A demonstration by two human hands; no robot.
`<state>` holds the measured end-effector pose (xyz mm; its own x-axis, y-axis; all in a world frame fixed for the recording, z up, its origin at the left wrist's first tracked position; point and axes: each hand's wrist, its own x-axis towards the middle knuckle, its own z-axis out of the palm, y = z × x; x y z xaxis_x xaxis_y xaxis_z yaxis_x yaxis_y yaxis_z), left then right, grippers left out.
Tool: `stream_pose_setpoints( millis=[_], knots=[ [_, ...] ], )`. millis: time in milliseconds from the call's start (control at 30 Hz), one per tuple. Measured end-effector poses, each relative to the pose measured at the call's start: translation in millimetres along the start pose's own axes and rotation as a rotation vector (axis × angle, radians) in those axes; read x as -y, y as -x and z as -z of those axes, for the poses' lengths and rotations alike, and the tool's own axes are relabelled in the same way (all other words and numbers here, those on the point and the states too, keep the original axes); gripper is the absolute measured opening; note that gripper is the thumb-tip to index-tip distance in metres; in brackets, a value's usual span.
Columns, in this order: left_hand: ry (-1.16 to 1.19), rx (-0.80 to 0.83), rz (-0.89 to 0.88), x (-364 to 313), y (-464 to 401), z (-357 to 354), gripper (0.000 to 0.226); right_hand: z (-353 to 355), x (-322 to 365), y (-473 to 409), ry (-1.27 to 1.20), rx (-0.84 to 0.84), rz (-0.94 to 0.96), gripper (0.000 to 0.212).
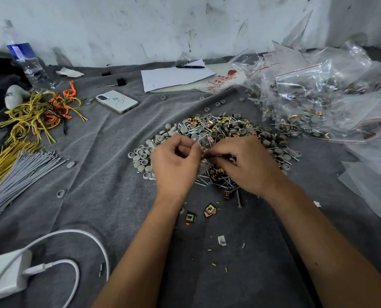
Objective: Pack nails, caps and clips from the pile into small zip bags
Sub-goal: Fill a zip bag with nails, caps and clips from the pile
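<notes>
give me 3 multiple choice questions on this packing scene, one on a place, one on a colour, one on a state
1. Where is the phone?
A. left of the pile and farther back
B. on the paper
C. under the filled bags

2. What colour are the caps?
A. red
B. grey
C. blue

3. What are the hands doing?
A. resting flat
B. both pinching a small zip bag
C. holding the pen

Key: 1 A, it lies on the cloth beyond the pile, to its left. 2 B, they are plainly grey. 3 B, left hand and right hand pinch the small zip bag.
</notes>
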<state>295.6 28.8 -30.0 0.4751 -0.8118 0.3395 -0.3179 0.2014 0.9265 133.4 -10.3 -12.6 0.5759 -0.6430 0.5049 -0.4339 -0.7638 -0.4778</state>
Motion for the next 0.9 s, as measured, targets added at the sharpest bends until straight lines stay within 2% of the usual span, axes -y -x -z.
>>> stream_pose_setpoints(
  millis=[167, 367, 533, 600, 667, 767, 833, 900],
  knots=[
    [0.029, -0.029, -0.005, -0.5, -0.5, 0.8, 0.021, -5.2, -2.0, 1.6, 0.07, 0.113, -0.01, 0.028],
    [0.058, -0.067, -0.014, -3.4, -0.3, 2.3, 0.018, -4.8, 1.3, 0.1, 0.019, 0.044, -0.039, 0.03],
    [0.032, -0.077, -0.027, -2.4, 0.4, 2.8, 0.016, -9.5, 3.2, 1.7, 0.083, 0.238, -0.024, 0.031],
    [0.028, -0.061, -0.023, -0.8, 0.3, 1.7, 0.015, -6.8, 5.7, 0.3, 0.032, 0.137, -0.008, 0.031],
    [0.016, -0.026, 0.001, 0.8, 0.3, 0.6, 0.016, -2.4, 6.1, -1.2, 0.003, -0.068, -0.039, 0.029],
    [-0.038, 0.024, 0.013, 1.5, 1.6, -1.0, 0.02, 6.2, -1.1, -1.6, 0.098, -0.3, -0.217, 0.024],
    [-0.084, 0.044, -0.014, 0.5, 3.1, -1.8, 0.023, 10.3, -11.3, 0.8, 0.238, -0.345, -0.358, 0.02],
    [-0.108, 0.054, -0.038, -0.6, 3.8, -1.7, 0.023, 12.7, -21.4, 3.5, 0.341, -0.317, -0.481, 0.019]
  ],
)
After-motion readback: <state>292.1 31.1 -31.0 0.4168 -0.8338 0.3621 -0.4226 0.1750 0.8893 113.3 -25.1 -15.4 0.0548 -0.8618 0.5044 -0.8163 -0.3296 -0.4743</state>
